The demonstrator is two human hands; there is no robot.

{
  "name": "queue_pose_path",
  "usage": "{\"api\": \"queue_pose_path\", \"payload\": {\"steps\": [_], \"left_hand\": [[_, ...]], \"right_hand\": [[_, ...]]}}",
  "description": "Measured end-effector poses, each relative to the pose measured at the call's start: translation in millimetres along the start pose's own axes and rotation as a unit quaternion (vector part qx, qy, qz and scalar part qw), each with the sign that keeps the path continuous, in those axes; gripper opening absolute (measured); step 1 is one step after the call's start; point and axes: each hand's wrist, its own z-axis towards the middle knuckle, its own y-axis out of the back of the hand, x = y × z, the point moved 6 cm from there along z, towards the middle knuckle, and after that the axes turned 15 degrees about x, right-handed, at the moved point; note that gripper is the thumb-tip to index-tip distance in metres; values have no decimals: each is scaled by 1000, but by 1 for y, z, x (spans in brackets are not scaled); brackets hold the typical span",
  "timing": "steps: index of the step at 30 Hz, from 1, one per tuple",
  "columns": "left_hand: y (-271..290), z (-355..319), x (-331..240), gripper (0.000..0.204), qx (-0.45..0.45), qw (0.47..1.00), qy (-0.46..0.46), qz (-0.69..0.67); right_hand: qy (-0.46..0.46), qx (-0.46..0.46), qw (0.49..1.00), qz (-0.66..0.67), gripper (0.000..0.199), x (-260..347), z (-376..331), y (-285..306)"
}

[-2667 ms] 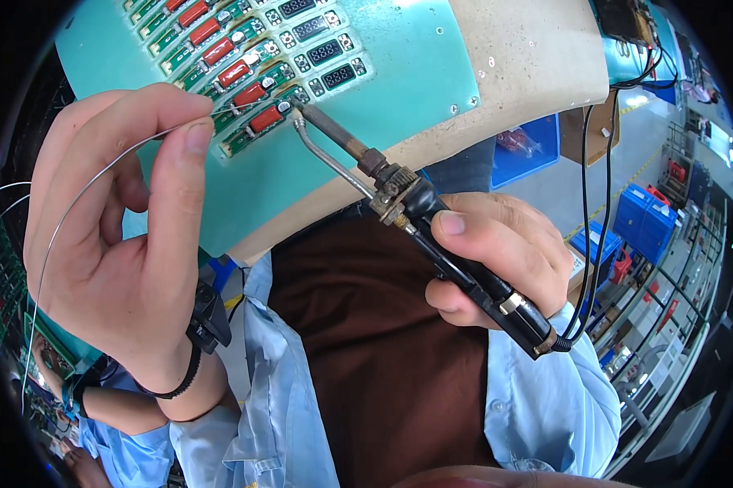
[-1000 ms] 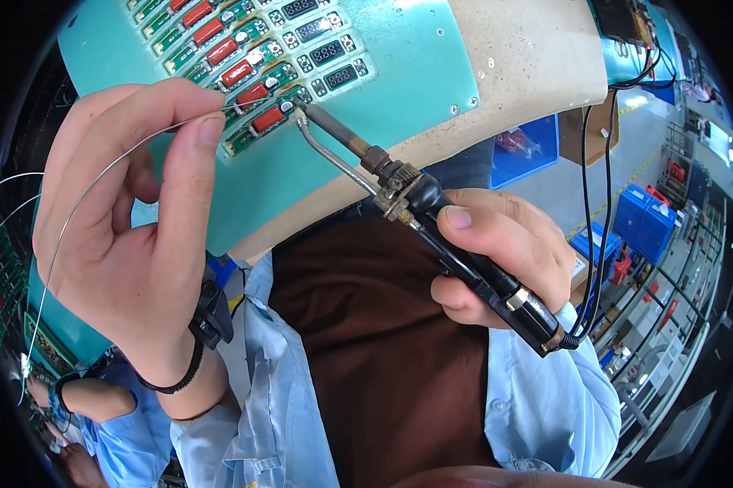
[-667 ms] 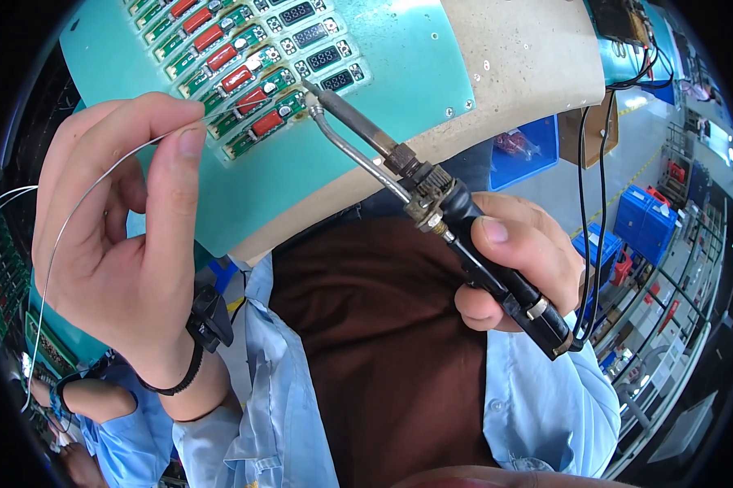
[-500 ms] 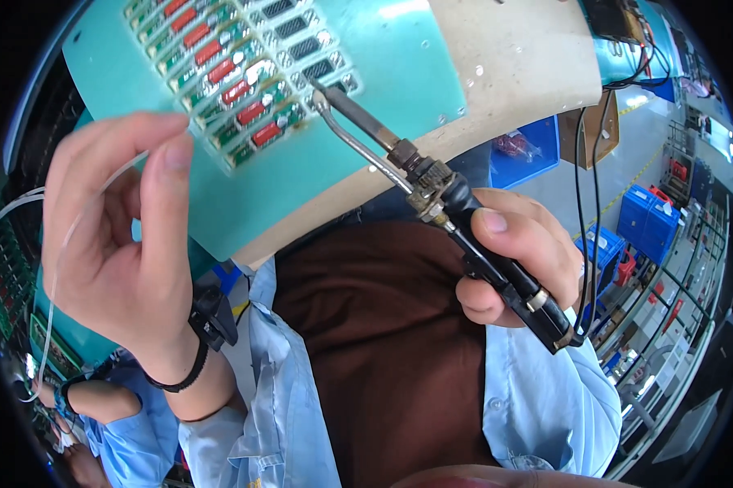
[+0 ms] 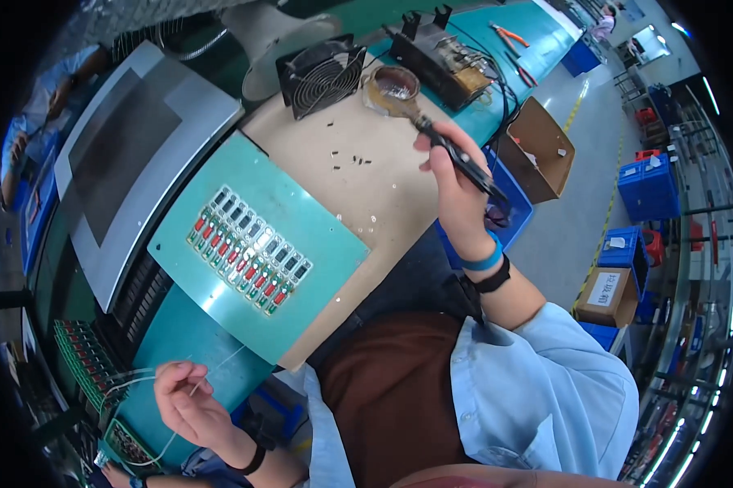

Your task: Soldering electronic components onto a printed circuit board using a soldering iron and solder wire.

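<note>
Black soldering iron [image 5: 466, 168] gripped in right hand [image 5: 459, 205], pale wire [image 5: 225, 361] in left hand [image 5: 192, 411]

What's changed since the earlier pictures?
The right hand has carried the soldering iron away from the circuit boards, forward to the round container. The left hand has drawn back leftward from the boards with the solder wire. The camera view has shifted too. Nothing was let go: each hand keeps its item, and the boards still sit on the green plate.

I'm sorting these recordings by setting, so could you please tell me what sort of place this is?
Probably an electronics assembly workshop: the right hand holds a soldering iron, and small circuit boards sit in rows on a green panel.
</note>
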Motion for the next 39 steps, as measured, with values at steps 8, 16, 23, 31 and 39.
{"api": "queue_pose_path", "payload": {"steps": [8, 16, 23, 31, 39], "left_hand": [[4, -18, -25, 23, -27, 991, -54, 116], [-14, -12, -15, 22, 108, 964, 173, 173], [-11, -27, 20, 30, 59, 917, 219, 327], [-27, -4, 50, 42, 40, 920, 260, 292], [-32, 2, 56, 44, 11, 922, 267, 280]], "right_hand": [[14, 17, 976, -218, 37, -33, 11, 5], [-115, -41, 881, 457, 49, -120, 49, 37], [-217, 10, 696, 684, 54, -136, 58, 0], [-168, 358, 898, 192, 57, -16, -9, -116], [-136, 351, 915, 148, 61, -17, -20, -144]]}}
